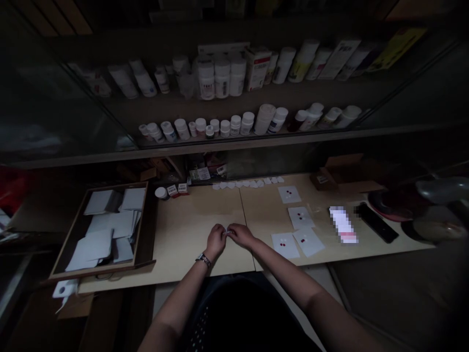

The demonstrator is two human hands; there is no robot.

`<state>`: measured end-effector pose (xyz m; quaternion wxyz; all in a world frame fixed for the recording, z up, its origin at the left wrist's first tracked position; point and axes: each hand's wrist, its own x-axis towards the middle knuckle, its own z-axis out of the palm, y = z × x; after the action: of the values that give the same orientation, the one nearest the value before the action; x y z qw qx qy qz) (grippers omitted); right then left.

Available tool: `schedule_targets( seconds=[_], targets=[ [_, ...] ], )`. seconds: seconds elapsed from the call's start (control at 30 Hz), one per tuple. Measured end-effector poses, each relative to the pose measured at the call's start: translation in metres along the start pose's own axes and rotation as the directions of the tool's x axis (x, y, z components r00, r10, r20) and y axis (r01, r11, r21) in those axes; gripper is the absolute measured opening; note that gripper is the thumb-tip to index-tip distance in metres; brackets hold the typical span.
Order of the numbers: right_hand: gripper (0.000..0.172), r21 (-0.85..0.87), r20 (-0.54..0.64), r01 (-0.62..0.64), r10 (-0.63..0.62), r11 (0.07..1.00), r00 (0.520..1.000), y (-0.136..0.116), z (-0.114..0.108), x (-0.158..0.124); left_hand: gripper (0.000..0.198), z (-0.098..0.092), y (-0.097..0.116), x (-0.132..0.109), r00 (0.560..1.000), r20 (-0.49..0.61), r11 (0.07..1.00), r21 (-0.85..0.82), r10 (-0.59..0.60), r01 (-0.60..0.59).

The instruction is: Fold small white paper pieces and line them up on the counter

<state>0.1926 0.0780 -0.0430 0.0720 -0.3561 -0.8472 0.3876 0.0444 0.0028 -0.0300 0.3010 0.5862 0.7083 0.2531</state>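
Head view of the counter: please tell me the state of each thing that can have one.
Left hand, pinched together with right hand, watch on wrist.
Right hand, fingertips on something small and white.
Paper squares, flat, red pills on them.
Pill bottles, upright, capped.
Cardboard box, flaps open.

A wristwatch (203,260) with a silvery band and dark face sits low on the left forearm (179,303), toward the frame's center. The right forearm (289,276) is bare. At bottom center, a dark garment (234,322) shows a line of small white dots down its left side.
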Motion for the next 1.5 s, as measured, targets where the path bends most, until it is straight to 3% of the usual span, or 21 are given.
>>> schedule_targets(
  seconds=[0.17,0.37,0.53,0.63,0.8,1.5],
  targets=[
    [0.018,0.019,-0.009,-0.021,0.021,1.000,1.000,0.005,0.005,0.003,0.009,0.003,-0.001,0.002,1.000,-0.015,1.000,-0.021,-0.012,0.012],
    [0.011,0.047,-0.028,-0.063,0.065,0.997,0.998,0.005,0.005,0.005,0.007,0.003,-0.003,0.013,0.991,0.072,0.993,0.064,-0.109,0.104],
    [0.009,0.048,-0.076,-0.170,0.173,0.984,0.982,-0.003,0.006,0.005,0.008,0.005,-0.003,0.017,0.986,0.074,0.985,0.103,-0.146,0.139],
    [0.015,-0.012,-0.099,-0.097,0.096,0.995,0.990,-0.005,0.007,-0.002,0.009,0.005,-0.002,0.018,0.984,0.071,0.981,0.119,-0.164,0.155],
    [0.026,-0.177,-0.011,0.098,-0.101,0.979,0.995,0.001,0.004,-0.014,0.006,0.005,-0.001,0.019,0.980,0.078,0.977,0.123,-0.185,0.174],
    [0.014,-0.098,-0.042,0.113,-0.118,0.989,0.992,0.006,0.000,-0.001,0.009,0.009,0.000,0.018,0.978,-0.014,0.978,0.015,-0.210,0.210]
  ],
)
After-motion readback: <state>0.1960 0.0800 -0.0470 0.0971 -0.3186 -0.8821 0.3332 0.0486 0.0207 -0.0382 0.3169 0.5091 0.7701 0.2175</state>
